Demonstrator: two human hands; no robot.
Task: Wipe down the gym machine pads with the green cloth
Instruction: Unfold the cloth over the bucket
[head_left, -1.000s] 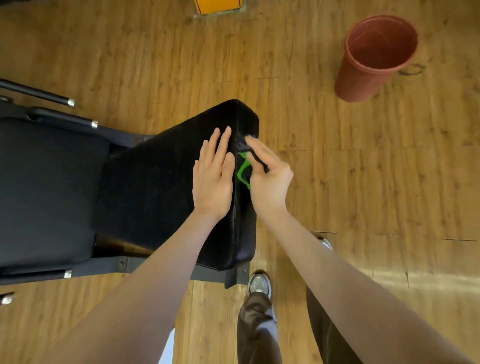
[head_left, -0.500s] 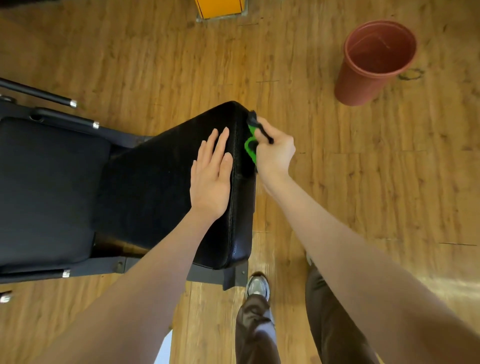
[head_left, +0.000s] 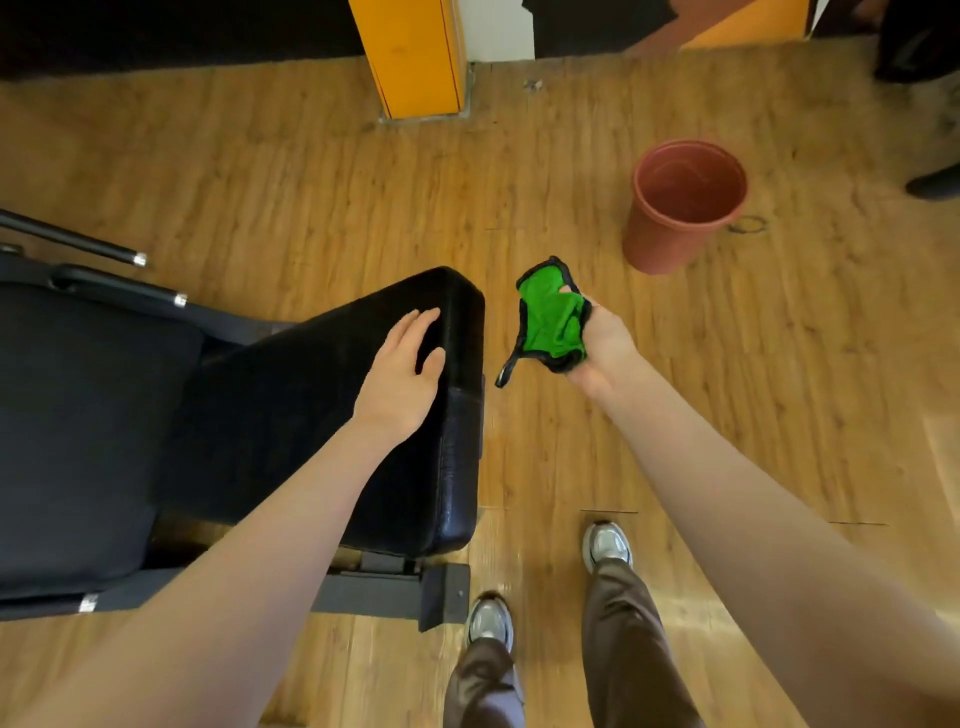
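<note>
A black padded gym bench pad (head_left: 311, 415) slopes across the left half of the view, with a second flatter black pad (head_left: 78, 426) further left. My left hand (head_left: 402, 371) lies flat on the sloped pad near its right edge, fingers spread. My right hand (head_left: 602, 353) is off the pad, over the floor to its right, gripping the bunched green cloth (head_left: 550, 319), which has a black border and a loose corner hanging down. The cloth touches no pad.
A terracotta-coloured plastic pot (head_left: 680, 208) stands on the wooden floor at the upper right. A yellow post (head_left: 415, 57) rises at the top centre. Black machine bars (head_left: 78, 244) stick out at the left. The metal frame foot (head_left: 441, 597) is beside my shoes (head_left: 488, 621).
My right hand has pulled the green cloth off the pad's right edge and moved it right, away from the bench. My left hand stays on the pad. The view has tilted up.
</note>
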